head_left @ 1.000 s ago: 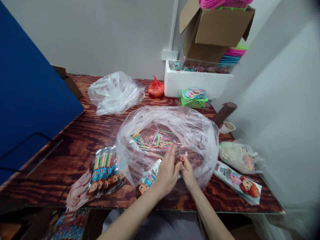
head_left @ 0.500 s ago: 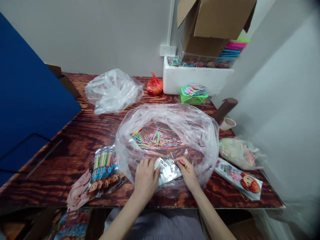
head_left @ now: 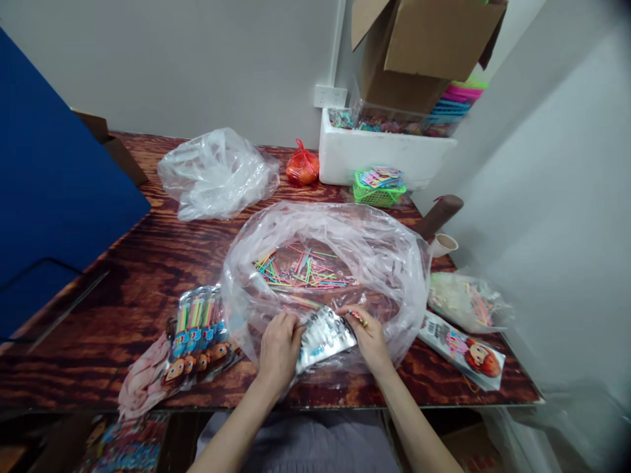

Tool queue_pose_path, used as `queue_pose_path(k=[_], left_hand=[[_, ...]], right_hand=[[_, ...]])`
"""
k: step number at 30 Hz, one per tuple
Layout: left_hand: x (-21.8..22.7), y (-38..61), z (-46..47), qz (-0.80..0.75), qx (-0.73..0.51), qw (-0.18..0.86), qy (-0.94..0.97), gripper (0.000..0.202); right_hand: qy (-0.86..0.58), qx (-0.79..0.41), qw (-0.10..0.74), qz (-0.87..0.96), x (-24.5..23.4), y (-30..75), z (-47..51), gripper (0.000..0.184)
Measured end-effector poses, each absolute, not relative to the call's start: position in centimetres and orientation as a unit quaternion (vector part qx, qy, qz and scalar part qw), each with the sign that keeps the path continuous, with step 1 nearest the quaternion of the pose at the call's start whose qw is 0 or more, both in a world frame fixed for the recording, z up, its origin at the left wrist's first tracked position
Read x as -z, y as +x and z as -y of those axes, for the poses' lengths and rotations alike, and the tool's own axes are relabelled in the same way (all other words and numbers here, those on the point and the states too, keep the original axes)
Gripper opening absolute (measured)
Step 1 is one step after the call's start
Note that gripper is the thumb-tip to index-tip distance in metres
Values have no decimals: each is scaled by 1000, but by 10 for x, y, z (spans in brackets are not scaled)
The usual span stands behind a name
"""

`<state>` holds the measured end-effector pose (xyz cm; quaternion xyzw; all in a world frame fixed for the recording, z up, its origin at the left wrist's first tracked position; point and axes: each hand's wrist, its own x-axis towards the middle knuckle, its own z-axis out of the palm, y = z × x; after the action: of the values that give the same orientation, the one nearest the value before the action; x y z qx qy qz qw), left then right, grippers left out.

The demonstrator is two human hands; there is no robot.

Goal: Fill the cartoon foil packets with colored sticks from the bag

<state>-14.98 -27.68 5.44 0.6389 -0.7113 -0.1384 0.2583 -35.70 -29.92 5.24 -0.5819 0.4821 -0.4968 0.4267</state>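
Observation:
My left hand pinches the left end of a small shiny clear packet at the near rim of a big open clear plastic bag. At the packet's right end my right hand is closed on a small bunch of coloured sticks. More thin coloured sticks lie loose inside the big bag. Both hands rest low over the brown wooden table.
Filled cartoon packets lie left of the bag, and one cartoon packet and a bag of sticks lie to the right. At the back: a crumpled clear bag, red bag, white foam box, green basket, paper cup. A blue panel stands on the left.
My hands were together at the bag's rim; the left hand has drawn left and pulled the shiny packet out flat between the two hands. The right hand stayed put.

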Motion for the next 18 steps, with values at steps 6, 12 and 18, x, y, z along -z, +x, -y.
queue_pose_path(k=[6,12,18], left_hand=[[-53,-147,276,727,96,249,632,30],[-62,-143,273,726,87,267,627,32],[-73,-136,274,700,99,290,645,38]], right_hand=[[-590,500,417,-477,-57,-357,297,19],[-592,505,417,-470,-59,-359,296,18],[-597,504,420,-462,-59,-358,294,18]])
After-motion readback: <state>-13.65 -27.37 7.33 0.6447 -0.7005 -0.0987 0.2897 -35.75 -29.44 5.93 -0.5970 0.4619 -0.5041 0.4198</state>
